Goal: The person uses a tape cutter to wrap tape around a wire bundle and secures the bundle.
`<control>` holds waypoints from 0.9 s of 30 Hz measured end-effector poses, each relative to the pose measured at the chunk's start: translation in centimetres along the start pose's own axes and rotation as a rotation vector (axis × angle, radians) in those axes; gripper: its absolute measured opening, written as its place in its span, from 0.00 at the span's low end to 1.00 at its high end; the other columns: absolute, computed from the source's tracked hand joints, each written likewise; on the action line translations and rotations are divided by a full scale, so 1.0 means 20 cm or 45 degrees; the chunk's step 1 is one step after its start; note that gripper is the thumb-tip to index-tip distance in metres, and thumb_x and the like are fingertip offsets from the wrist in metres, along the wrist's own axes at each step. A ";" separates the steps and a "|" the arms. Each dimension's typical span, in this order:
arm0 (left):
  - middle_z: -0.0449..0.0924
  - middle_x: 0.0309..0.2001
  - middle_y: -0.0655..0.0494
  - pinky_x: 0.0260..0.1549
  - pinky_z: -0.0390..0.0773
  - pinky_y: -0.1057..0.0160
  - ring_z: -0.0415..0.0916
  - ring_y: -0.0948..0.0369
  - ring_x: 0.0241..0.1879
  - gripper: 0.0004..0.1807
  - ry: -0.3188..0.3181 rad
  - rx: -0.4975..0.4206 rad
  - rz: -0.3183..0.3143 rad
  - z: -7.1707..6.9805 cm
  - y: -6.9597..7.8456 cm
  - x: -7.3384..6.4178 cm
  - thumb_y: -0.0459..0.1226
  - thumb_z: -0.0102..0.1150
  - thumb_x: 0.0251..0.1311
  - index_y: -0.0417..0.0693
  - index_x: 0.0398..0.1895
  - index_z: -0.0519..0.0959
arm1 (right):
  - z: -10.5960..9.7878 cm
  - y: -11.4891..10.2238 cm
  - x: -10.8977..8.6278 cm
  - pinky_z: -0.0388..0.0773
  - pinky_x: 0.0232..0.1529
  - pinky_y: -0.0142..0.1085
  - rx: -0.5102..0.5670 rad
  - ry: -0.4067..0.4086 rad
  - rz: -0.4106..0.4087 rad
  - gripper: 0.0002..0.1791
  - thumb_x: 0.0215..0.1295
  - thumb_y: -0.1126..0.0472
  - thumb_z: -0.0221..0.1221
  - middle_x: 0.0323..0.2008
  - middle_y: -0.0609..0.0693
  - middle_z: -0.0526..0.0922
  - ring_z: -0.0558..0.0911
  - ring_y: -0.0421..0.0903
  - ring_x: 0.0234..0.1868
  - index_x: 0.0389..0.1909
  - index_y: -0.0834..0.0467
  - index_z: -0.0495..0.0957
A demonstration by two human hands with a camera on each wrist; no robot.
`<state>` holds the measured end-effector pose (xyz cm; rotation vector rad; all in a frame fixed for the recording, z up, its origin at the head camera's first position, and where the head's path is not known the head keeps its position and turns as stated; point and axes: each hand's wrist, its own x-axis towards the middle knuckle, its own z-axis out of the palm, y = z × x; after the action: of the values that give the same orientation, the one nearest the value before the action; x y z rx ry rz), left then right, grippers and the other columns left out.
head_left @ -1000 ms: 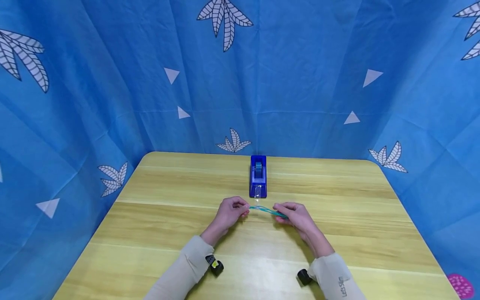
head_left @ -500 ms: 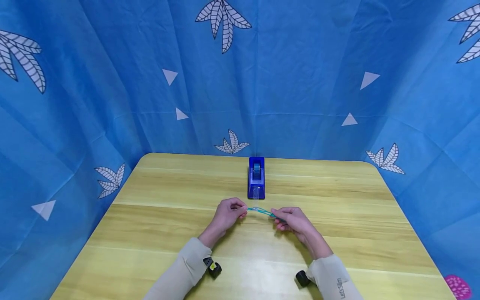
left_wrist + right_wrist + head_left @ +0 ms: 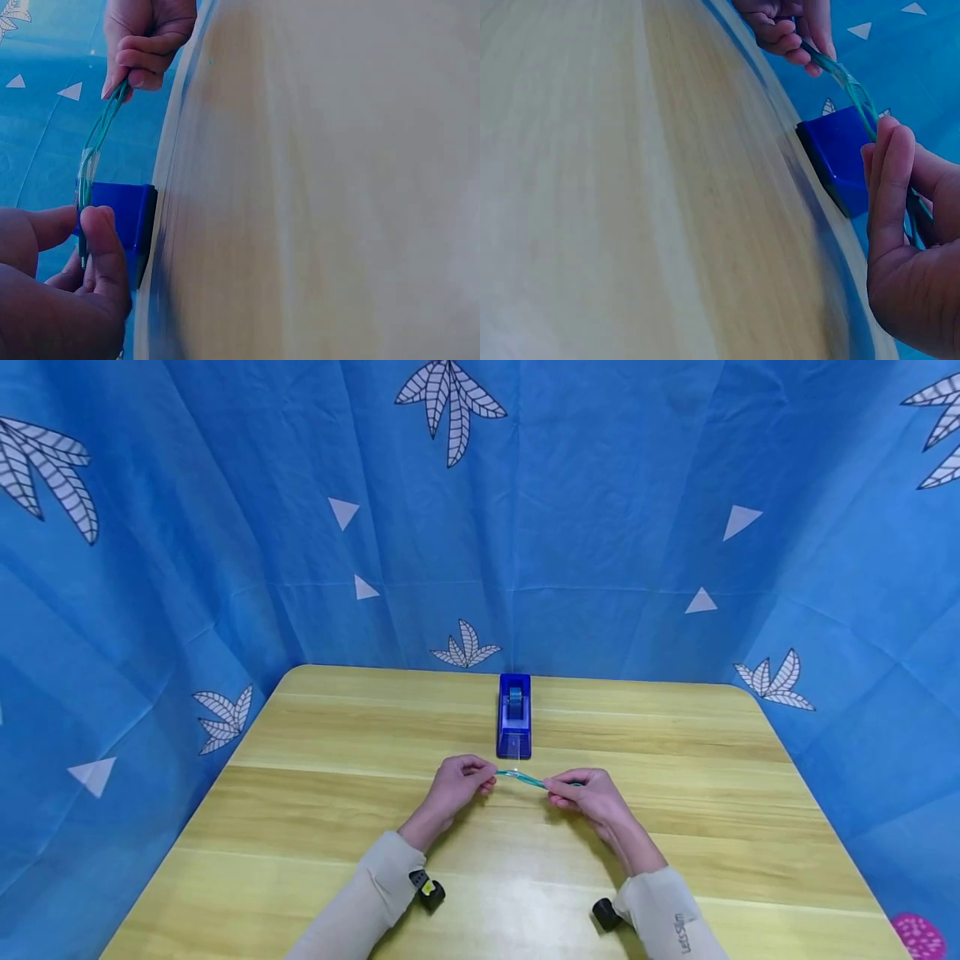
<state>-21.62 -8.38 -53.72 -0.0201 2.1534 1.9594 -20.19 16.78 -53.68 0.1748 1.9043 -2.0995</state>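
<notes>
Thin green wires [image 3: 529,780] run between both hands above the table in front of the blue tape dispenser [image 3: 514,727]. My left hand [image 3: 454,792] pinches one end between thumb and fingers; short wire tips stick out past them in the left wrist view. My right hand [image 3: 594,798] pinches the bundle farther right, and in the right wrist view more of it shows behind the fingers. Clear tape [image 3: 89,161] lies around the wires just beyond the left fingertips. From the dispenser's front, a faint clear strip [image 3: 515,762] reaches toward the wires.
The wood-patterned table [image 3: 337,827] spreads under both forearms. A blue curtain [image 3: 615,527] with leaf and triangle prints hangs behind and at both sides. Small black devices [image 3: 605,914] sit at the cuffs of the light sleeves.
The right hand has shifted slightly, and the wires between the hands look drawn closer together. The left hand keeps its pinch in nearly the same place; the dispenser stays put.
</notes>
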 end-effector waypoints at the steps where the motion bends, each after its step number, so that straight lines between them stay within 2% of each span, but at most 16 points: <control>1: 0.87 0.38 0.43 0.37 0.86 0.67 0.82 0.61 0.33 0.10 -0.005 0.003 -0.007 0.00 0.00 0.00 0.34 0.62 0.70 0.33 0.47 0.83 | 0.00 0.00 0.00 0.86 0.33 0.28 -0.012 0.003 -0.006 0.10 0.66 0.72 0.67 0.30 0.55 0.89 0.87 0.40 0.27 0.45 0.73 0.84; 6: 0.85 0.35 0.47 0.32 0.83 0.70 0.78 0.63 0.30 0.11 -0.048 0.016 -0.035 -0.01 -0.01 0.01 0.35 0.60 0.72 0.32 0.44 0.83 | 0.01 -0.01 0.01 0.87 0.35 0.29 -0.062 0.024 -0.048 0.11 0.65 0.73 0.67 0.32 0.57 0.89 0.88 0.41 0.27 0.45 0.74 0.84; 12: 0.82 0.31 0.52 0.32 0.80 0.71 0.76 0.64 0.30 0.09 -0.092 -0.015 -0.012 -0.02 0.00 0.02 0.31 0.59 0.71 0.30 0.44 0.82 | 0.00 0.01 0.03 0.87 0.37 0.30 -0.079 0.036 -0.062 0.10 0.67 0.71 0.66 0.33 0.55 0.89 0.88 0.40 0.30 0.46 0.73 0.84; 18: 0.81 0.29 0.54 0.30 0.79 0.71 0.76 0.63 0.29 0.07 -0.082 -0.015 0.016 -0.02 0.00 0.03 0.29 0.60 0.70 0.31 0.43 0.82 | 0.00 0.02 0.04 0.87 0.41 0.30 -0.004 0.015 0.025 0.21 0.74 0.60 0.62 0.36 0.52 0.85 0.86 0.41 0.34 0.58 0.72 0.75; 20: 0.82 0.29 0.54 0.30 0.79 0.71 0.76 0.63 0.29 0.06 -0.076 -0.012 0.027 -0.02 0.00 0.03 0.29 0.60 0.69 0.31 0.43 0.82 | 0.00 0.02 0.04 0.87 0.41 0.29 -0.018 0.000 0.057 0.24 0.76 0.58 0.60 0.35 0.51 0.84 0.85 0.41 0.33 0.60 0.73 0.72; 27: 0.82 0.29 0.55 0.30 0.78 0.71 0.77 0.63 0.29 0.06 -0.072 0.003 0.021 -0.02 0.00 0.04 0.29 0.60 0.70 0.32 0.42 0.83 | 0.00 0.02 0.04 0.85 0.36 0.26 0.009 -0.016 0.101 0.21 0.78 0.58 0.58 0.29 0.48 0.83 0.84 0.38 0.29 0.58 0.73 0.73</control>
<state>-22.43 -8.70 -53.76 0.0530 2.1266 1.9425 -20.77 16.66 -54.22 0.2343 1.8522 -2.0512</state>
